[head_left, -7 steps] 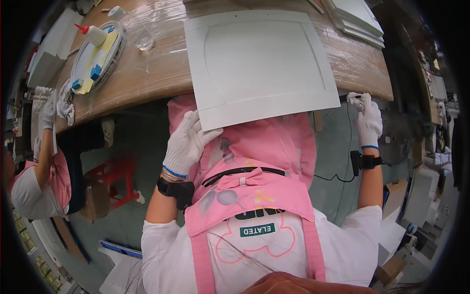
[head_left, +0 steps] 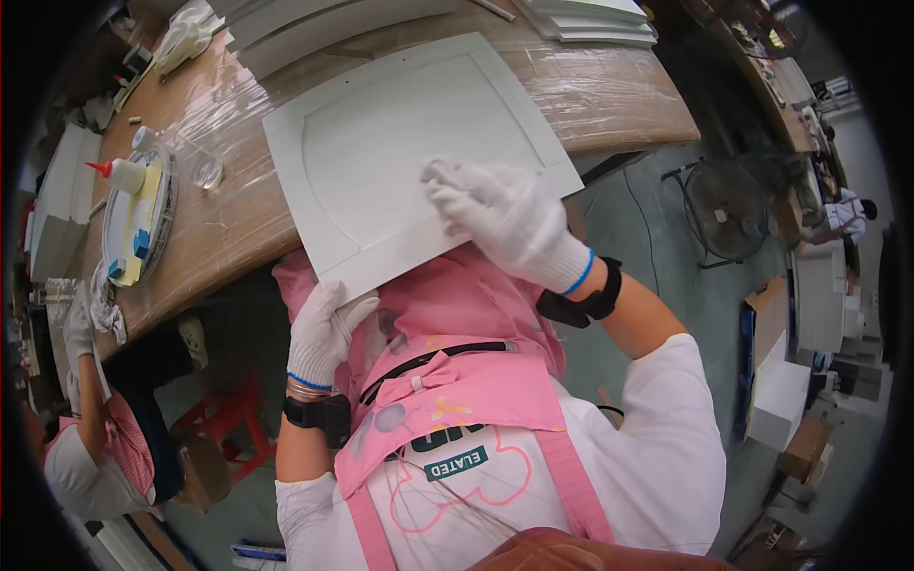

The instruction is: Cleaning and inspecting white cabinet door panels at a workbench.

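Note:
A white rectangular panel [head_left: 400, 143] with a recessed, curved-edge middle lies at the table's near edge, its near end reaching over my lap. My left hand [head_left: 322, 340], in a white knit glove, grips the panel's near left corner. Over the right part of the panel is my right hand [head_left: 509, 224], gloved too, its fingers curled together and slightly blurred. Whatever it may hold is hidden in the fingers. I cannot tell whether the fingertips touch the panel.
The table [head_left: 228, 238] is wrapped in clear film. At left stands a lid-like tray [head_left: 166, 205] with a glue bottle [head_left: 124, 175] and blue blocks [head_left: 141, 243]. White panels [head_left: 590, 21] are stacked behind. A co-worker's gloved hand [head_left: 78, 328] is at far left; a floor fan [head_left: 725, 211] stands right.
My right hand has swung in from beyond the table's right edge to above the panel. The view has turned, so the panel and table appear tilted. My left hand stays at the panel's corner.

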Available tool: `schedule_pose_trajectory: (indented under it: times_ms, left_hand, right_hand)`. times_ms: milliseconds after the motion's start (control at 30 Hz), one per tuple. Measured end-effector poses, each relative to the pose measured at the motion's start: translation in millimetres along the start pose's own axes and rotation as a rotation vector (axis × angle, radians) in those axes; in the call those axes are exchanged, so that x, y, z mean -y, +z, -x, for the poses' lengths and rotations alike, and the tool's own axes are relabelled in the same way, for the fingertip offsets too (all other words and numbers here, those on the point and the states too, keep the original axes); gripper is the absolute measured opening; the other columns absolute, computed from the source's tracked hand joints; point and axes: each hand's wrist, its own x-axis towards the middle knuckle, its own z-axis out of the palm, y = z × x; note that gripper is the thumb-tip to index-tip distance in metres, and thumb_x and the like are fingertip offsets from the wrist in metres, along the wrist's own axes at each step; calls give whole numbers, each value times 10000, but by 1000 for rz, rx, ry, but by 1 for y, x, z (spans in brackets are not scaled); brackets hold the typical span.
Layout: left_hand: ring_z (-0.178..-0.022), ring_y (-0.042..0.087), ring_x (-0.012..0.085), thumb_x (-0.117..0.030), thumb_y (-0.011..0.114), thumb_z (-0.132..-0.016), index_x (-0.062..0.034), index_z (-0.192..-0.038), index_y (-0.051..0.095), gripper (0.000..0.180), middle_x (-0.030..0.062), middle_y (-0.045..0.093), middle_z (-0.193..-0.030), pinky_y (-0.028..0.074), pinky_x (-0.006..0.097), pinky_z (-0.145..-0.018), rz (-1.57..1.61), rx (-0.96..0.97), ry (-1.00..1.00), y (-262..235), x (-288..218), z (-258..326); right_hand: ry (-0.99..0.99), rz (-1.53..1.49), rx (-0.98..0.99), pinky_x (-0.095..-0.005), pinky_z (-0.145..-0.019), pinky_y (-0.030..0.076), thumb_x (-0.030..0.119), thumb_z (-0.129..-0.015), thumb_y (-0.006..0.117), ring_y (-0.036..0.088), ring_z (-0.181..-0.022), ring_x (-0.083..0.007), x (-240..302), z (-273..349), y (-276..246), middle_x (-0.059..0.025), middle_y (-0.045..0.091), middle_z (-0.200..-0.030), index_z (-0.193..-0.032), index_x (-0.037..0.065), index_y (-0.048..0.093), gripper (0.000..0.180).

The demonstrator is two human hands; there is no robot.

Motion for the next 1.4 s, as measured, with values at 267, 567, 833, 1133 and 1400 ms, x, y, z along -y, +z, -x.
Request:
schedule_pose_trajectory:
  times_ms: [267, 567, 833, 1133, 1400]
  left_hand:
    - [-1112, 647, 359, -131, 482, -1016, 66, -1327, 476, 368, 218, 593, -1286, 614, 447, -873, -72, -70, 22, 2, 2, 0]
    - [-1082, 659, 367, -102, 481, -1023, 54, -1324, 470, 338, 215, 597, -1282, 620, 425, -866, -104, -33, 46, 5, -2, 2]
    - [-1018, 684, 368, -117, 492, -1014, 42, -1328, 473, 352, 223, 618, -1238, 622, 438, -838, -114, -83, 4, 6, -3, 1]
    - [-1040, 678, 382, -150, 512, -1025, 66, -1319, 470, 368, 241, 614, -1240, 634, 426, -832, -91, -69, 6, 11, 3, -6]
    - [-1046, 674, 378, -145, 500, -1028, 60, -1345, 448, 381, 229, 606, -1257, 628, 430, -843, -58, -97, 25, 16, 5, -7]
  right_hand:
    - [-165, -11, 11, -375, -710, 569, 231, -761, 696, 684, -874, -261, -28, 24, 38, -81, 685, -1119, -1094, 168, 700, 338]
    - [1058, 540, 22, -482, -851, 525, 350, -934, 580, 644, -1010, -343, -168, 124, -87, -153, 636, -1080, -1197, 147, 605, 333]
    - [735, 307, 54, -466, -853, 515, 276, -887, 624, 638, -994, -356, -111, 46, -56, -163, 648, -1037, -1114, 125, 679, 278]
    - [619, 255, 361, -470, -735, 525, 318, -920, 607, 654, -893, -367, -68, 9, 8, -181, 656, -965, -1037, 78, 637, 269]
    - [574, 372, 250, -487, -671, 519, 280, -910, 610, 643, -780, -398, -69, 19, 12, -195, 643, -909, -1021, 87, 619, 222]
